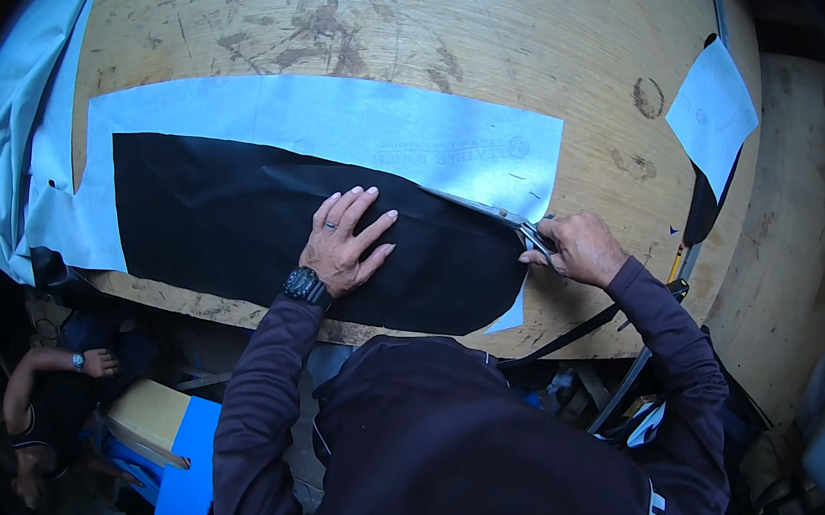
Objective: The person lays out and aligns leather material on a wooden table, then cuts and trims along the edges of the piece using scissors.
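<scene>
The right hand [580,248] hides the scissors' [499,214] handles at four o'clock. The black fabric's [228,227] underside paper is covered; printing on the white paper [400,138] is unreadably faint.

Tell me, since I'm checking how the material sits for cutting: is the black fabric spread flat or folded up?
Spread flat. The black fabric lies smooth on white paper, the left hand pressing it down, the right hand working scissors along its edge.

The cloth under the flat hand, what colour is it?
Black. The cloth shows best in the head view, lying on a pale sheet.
</scene>
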{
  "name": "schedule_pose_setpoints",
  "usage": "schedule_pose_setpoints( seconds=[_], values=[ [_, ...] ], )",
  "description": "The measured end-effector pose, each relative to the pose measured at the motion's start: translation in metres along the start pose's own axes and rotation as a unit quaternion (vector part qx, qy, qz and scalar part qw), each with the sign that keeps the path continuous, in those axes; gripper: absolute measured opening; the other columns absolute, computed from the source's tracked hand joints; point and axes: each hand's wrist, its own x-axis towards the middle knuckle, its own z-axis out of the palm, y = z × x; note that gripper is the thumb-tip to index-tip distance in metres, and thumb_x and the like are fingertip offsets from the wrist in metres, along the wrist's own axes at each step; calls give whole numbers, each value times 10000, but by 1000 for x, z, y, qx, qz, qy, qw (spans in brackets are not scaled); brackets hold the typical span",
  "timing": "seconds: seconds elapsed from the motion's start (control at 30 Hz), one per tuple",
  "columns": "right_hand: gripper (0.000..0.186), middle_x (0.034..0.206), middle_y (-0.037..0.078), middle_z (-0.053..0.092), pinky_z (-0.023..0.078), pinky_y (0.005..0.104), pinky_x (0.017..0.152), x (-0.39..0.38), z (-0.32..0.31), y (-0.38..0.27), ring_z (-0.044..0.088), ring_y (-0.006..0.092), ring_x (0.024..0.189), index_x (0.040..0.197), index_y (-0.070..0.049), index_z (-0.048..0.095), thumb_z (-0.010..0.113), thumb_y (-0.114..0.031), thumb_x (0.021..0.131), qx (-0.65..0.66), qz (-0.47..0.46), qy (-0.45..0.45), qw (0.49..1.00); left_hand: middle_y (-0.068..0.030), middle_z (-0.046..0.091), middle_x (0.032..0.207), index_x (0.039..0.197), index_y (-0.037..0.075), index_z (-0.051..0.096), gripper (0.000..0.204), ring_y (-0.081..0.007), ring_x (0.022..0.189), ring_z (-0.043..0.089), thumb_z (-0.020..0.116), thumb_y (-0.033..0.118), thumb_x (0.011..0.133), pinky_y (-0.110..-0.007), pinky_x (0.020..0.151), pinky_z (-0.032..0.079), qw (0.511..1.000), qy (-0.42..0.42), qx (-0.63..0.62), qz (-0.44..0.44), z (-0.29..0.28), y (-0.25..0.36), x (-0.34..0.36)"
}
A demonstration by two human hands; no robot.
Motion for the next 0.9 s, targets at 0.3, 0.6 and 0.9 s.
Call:
schedule_pose_setpoints(
  seconds=[0.3,0.6,0.9],
  values=[
    [670,615,151,627,536,454,647,12,-17,-30,674,353,645,775,-46,635,601,-709,860,-14,-2,0,1000,-112,459,1499,1341,221,623,506,-292,1395,434,749,329,863,-480,1171,311,1000,7,-8,2,-1,-2,-1],
    [636,582,145,609,534,451,631,18,-9,-20,669,345,631,746,-53,635,629,-679,860,2,-19,8,1000,-117,489,1431,1327,228,631,500,-298,1386,443,761,316,852,-491,1166,320,999,23,-23,14,0,-3,-2],
    [636,626,139,643,534,436,632,38,-21,-53,670,342,632,792,-27,621,677,-660,835,-51,-18,17,998,-119,491,1422,1328,228,630,504,-302,1382,447,766,317,851,-498,1169,319,999,28,-29,15,1,-3,-5]
  ],
)
